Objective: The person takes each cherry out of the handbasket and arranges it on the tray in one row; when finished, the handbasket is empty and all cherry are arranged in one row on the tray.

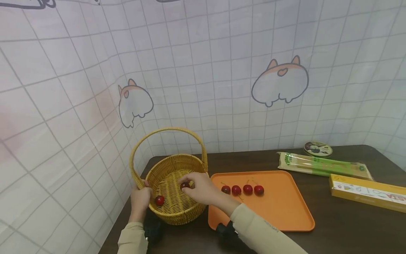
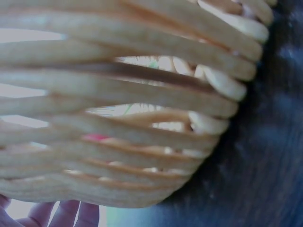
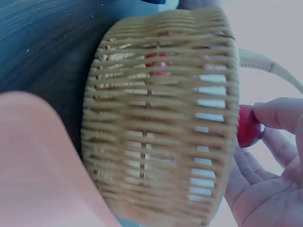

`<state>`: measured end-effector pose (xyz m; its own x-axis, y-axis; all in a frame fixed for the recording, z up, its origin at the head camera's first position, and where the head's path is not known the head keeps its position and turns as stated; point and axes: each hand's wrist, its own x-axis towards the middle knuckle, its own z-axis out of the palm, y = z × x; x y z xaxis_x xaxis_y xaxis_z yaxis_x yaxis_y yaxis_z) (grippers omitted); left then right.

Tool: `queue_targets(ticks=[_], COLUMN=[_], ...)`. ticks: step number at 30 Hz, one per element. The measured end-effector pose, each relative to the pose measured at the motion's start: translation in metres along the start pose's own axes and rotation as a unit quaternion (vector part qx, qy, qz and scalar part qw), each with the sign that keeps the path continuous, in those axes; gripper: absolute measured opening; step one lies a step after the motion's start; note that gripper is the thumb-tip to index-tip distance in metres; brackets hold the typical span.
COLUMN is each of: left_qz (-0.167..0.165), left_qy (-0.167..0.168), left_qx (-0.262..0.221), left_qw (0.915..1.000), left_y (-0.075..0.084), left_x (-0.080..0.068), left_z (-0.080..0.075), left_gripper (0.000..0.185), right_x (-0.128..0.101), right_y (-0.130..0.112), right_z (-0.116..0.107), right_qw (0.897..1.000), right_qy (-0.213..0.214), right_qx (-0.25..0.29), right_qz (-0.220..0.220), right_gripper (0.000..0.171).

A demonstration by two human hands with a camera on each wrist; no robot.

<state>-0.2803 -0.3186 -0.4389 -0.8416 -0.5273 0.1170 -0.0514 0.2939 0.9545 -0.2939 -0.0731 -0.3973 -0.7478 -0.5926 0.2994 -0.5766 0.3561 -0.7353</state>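
Observation:
A yellow wicker basket with a tall arched handle stands at the table's left end. My left hand grips its left rim. My right hand reaches over the basket's opening and pinches a red cherry in its fingertips. Another cherry lies on the basket floor. In the right wrist view the pinched cherry shows just past the basket wall, and the left wrist view is filled by the basket weave. Several cherries lie in a row on the orange tray.
A long green and tan packet, a yellow box and a small round tin lie on the dark table to the right. A tiled sheet with cartoon animals backs the table and curves round its left side.

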Motion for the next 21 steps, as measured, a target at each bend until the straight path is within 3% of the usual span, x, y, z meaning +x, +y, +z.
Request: queue_targets(ticks=[7,21], left_qz=[0.007,0.013], left_qy=[0.008,0.011], left_qx=[0.006,0.008], left_qw=[0.9999,0.9998], left_y=[0.000,-0.003], left_x=[0.000,0.000], left_z=[0.002,0.002], left_gripper=[0.024,0.022], right_x=[-0.014,-0.040], right_y=[0.013,0.029], right_z=[-0.015,-0.048], right_qw=[0.998,0.993], right_qy=[0.014,0.070], right_qx=[0.059,0.094], right_qz=[0.026,0.023], right_gripper=[0.025,0.026])
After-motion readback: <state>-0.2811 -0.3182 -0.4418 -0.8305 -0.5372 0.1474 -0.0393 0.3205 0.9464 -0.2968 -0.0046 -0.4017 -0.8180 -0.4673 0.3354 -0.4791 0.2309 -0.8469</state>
